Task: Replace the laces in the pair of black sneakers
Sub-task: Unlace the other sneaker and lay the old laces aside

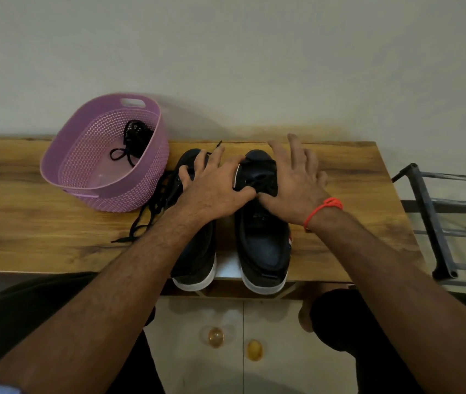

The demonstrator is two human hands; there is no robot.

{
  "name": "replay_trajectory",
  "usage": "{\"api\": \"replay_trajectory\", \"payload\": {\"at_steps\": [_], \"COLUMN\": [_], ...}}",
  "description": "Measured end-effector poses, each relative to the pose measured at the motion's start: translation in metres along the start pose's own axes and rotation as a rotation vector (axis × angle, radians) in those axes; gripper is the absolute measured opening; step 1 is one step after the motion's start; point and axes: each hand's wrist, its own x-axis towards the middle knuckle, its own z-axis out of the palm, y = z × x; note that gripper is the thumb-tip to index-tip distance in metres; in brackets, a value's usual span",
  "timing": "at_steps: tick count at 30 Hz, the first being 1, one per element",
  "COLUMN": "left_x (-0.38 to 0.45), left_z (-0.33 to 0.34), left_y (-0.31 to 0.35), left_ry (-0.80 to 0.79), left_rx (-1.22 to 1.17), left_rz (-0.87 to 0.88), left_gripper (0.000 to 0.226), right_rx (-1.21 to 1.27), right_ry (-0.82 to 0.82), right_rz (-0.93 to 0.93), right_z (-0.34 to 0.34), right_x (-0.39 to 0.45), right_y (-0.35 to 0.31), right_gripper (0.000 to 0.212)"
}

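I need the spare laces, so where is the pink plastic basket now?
In the head view, the pink perforated plastic basket stands on the wooden table, left of the two black sneakers, near the wall.

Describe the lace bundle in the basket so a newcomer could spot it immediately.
Start at the wooden table and find the pink perforated basket at its far left. The lace bundle lies inside, against the far wall. Unlike the loose black lace trailing on the table beside the left sneaker, it is contained.

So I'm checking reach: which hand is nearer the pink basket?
Left. The left hand rests on the left sneaker beside the pink basket; the right hand is farther, on the right sneaker.
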Motion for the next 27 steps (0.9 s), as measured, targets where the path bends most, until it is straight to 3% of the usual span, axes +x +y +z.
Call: {"api": "replay_trajectory", "payload": {"at_steps": [5,8,13,15,18,21,24,27], "left_x": [0.001,0.001,0.0,0.0,0.001,0.002,0.002,0.001], "left_z": [0.0,0.0,-0.002,-0.002,-0.002,-0.002,-0.001,0.0], "left_y": [0.0,-0.001,-0.001,0.0,0.001,0.0,0.001,0.0], "left_ry": [-0.011,-0.012,-0.02,-0.02,-0.011,-0.009,-0.006,0.001], "left_rx": [-0.005,-0.007,-0.026,-0.023,-0.016,-0.003,-0.002,-0.015], "left_rz": [0.006,0.006,0.005,0.005,0.005,0.002,0.003,0.005], "left_gripper": [0.074,0.074,0.075,0.075,0.076,0.075,0.074,0.074], "right_rx": [-0.106,-0.012,0.331,0.328,0.139,-0.047,-0.06,0.103], "right_ry": [0.035,0.157,0.458,0.404,0.161,0.006,0.111,0.297], "right_rz": [-0.138,-0.098,0.152,0.184,0.06,-0.094,-0.097,0.048], "right_z": [0.008,0.0,-0.024,-0.023,-0.015,-0.001,0.0,-0.017], "right_x": [-0.005,-0.004,0.009,0.011,0.008,0.004,0.002,0.011], "right_y": [-0.002,-0.006,0.015,0.019,0.013,0.007,0.005,0.013], "right_gripper": [0.028,0.011,0.005,0.012,0.036,0.029,0.011,0.008]}}
